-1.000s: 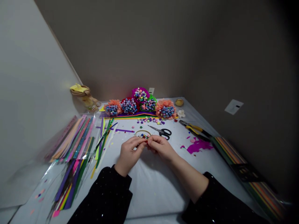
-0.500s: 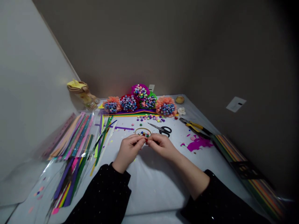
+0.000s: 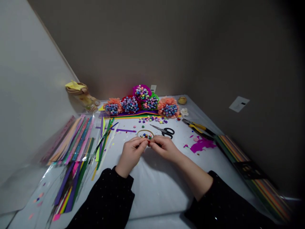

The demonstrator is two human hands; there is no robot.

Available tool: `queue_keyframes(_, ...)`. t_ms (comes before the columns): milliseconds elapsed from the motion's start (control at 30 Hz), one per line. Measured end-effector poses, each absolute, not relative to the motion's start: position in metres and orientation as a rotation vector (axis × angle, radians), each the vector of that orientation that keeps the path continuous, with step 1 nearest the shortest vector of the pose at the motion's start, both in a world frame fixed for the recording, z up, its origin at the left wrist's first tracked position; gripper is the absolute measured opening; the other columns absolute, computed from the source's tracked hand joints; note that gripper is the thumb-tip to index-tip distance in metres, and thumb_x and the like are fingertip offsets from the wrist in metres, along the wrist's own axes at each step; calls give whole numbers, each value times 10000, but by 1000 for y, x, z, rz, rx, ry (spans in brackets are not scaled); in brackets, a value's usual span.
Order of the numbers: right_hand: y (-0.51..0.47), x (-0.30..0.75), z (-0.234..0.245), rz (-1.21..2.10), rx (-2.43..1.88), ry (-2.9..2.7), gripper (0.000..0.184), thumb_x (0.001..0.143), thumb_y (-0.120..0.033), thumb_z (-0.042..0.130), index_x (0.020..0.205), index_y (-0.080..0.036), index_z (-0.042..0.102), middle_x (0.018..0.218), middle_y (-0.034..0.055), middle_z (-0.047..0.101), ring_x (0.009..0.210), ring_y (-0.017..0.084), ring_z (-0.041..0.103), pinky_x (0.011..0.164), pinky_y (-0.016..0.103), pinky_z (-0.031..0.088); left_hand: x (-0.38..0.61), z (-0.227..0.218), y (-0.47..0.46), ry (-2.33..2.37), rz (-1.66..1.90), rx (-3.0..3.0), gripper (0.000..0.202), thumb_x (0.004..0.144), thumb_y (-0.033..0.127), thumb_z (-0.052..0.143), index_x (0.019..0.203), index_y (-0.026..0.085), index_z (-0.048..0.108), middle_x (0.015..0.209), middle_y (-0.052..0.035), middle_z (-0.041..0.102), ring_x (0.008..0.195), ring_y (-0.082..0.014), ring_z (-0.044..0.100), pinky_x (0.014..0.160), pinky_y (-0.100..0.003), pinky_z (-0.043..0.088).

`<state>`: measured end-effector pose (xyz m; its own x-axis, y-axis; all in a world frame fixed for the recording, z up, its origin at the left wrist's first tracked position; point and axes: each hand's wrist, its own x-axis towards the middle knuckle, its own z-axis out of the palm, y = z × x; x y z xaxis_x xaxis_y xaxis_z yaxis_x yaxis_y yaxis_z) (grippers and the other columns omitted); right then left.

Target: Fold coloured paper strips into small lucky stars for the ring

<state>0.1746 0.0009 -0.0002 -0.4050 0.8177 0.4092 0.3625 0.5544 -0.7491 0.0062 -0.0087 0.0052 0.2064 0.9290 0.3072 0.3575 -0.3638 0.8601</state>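
My left hand (image 3: pixel 131 153) and my right hand (image 3: pixel 165 148) meet fingertip to fingertip over the white table (image 3: pixel 157 187). Both pinch a tiny red paper piece (image 3: pixel 149 143) between thumbs and forefingers. Just beyond the fingertips lies a small ring-shaped dish (image 3: pixel 145 134) holding several colourful little paper stars. Black-handled scissors (image 3: pixel 164 130) lie right behind my right hand.
Bouquets of paper stars (image 3: pixel 142 104) line the back wall, with loose stars (image 3: pixel 152 119) in front. Packs of coloured paper strips (image 3: pixel 76 140) lie at left. Yellow-handled pliers (image 3: pixel 197 128), magenta paper scraps (image 3: pixel 200 145) and striped strip packs (image 3: pixel 252 178) lie at right. A yellow-topped jar (image 3: pixel 81 95) stands at back left.
Both hands stay pinched together on the red piece, with only small finger shifts. The view has tilted slightly, so everything sits a little higher in the picture.
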Motion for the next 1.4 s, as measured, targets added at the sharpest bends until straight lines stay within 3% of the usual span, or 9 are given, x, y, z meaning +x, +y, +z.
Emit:
queue_keyframes(333,1,172,-4,641,-923,-1993,182,842,-187,448,714,-178,578,654,24,599,611,117,552,587,224,415,10,5,-13,1222,1215,1870,185,835,237,545,839,151,709,773,-53,678,601,-113,596,539,-211,497)
queue_keyframes(600,-1,166,-6,645,-1030,-1913,181,801,-177,460,643,-178,548,590,6,536,568,115,497,562,230,385,13,-5,-13,1214,1311,1989,176,841,215,541,875,162,705,808,-68,688,725,-151,636,678,-270,524)
queue_keyframes(733,-1,165,-3,978,-1083,-1738,172,778,-248,497,632,-172,544,591,-2,540,559,111,482,547,228,374,10,0,-10,1191,1287,2014,169,842,202,538,882,170,699,829,-67,684,775,-156,636,705,-273,519)
queue_keyframes(867,-1,165,-4,1461,-1035,-1453,240,771,-375,532,652,-166,536,548,-35,507,432,65,378,426,195,292,7,4,-9,1145,1287,2007,157,832,185,547,871,183,699,837,-58,681,781,-149,628,705,-267,515)
queue_keyframes(1000,0,164,-9,1646,-964,-1310,256,734,-390,586,647,-156,532,537,-43,501,391,45,339,380,182,230,7,5,-10,1191,1306,1961,118,804,185,584,838,184,697,813,-49,686,745,-144,628,633,-242,513)
queue_keyframes(1167,2,164,-12,1595,-1010,-1318,250,742,-382,582,648,-157,529,533,-43,500,396,46,340,382,180,235,6,7,-10,1150,1296,2051,132,807,182,580,852,191,705,821,-55,702,770,-154,639,717,-285,525)
queue_keyframes(1400,2,166,-4,1344,-989,-1594,220,786,-333,519,646,-164,529,589,-20,520,515,81,422,480,194,332,4,3,-9,1131,1273,2028,150,821,179,570,880,187,708,833,-53,694,764,-144,635,712,-267,516)
